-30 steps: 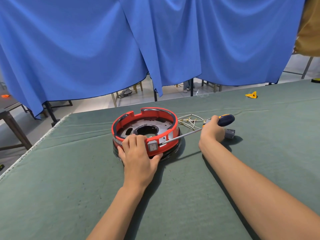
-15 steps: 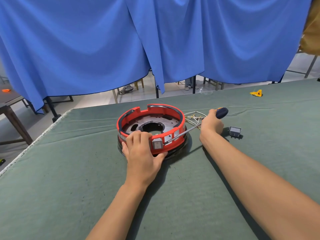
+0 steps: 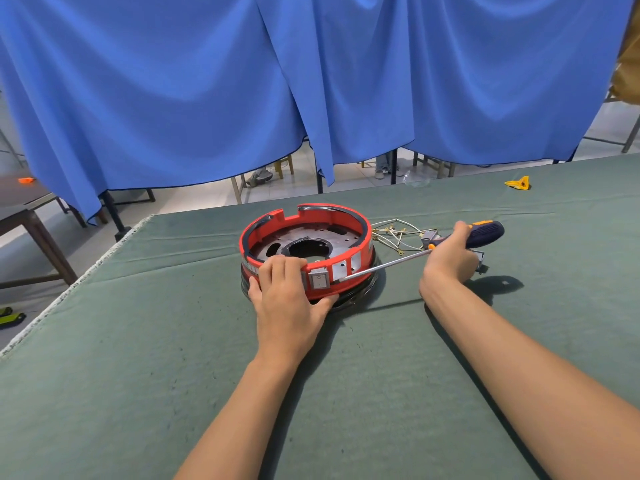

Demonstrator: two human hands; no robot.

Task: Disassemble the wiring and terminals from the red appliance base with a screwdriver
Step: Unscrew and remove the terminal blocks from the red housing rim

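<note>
one head-worn wide-angle view looks forward and down, close over the table (image 3: 104,393) toward the curtain (image 3: 173,81).

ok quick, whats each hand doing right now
left hand: gripping the red base rim
right hand: gripping the screwdriver handle

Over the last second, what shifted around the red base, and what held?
Little changed. The right hand keeps gripping the screwdriver, its tip still at the red base's front wall beside the switch. The left hand still holds the rim. The loose wires stayed behind the base.
</note>
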